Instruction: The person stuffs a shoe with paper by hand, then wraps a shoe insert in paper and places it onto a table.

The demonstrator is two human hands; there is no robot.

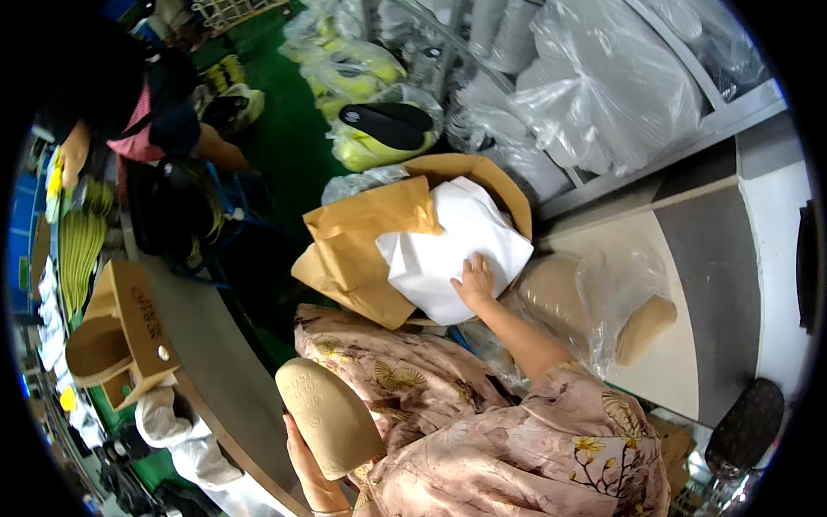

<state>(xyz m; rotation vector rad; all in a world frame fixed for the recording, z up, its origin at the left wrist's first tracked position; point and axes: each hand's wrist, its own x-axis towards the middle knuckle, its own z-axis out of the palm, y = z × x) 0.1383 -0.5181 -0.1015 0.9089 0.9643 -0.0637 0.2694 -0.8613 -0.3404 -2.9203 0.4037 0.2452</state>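
Observation:
At the bottom of the head view, my left hand (301,457) is closed round a beige insole (327,418) with dark print on its face. I cannot tell whether it is one insole or a stack. My right hand (475,283) reaches forward and rests on crumpled white paper (457,228), its fingers apart. The white paper lies with brown wrapping paper (362,250) at the top of a rounded brown container (491,181). What lies under the papers is hidden.
Beside my right arm, clear plastic bags hold beige insoles (556,289). A metal rack (655,155) with bagged grey pieces stands at the right. Black insoles (388,125) lie on yellow-green ones ahead. At left are a workbench (215,345), a cardboard box (142,332) and another person (146,103).

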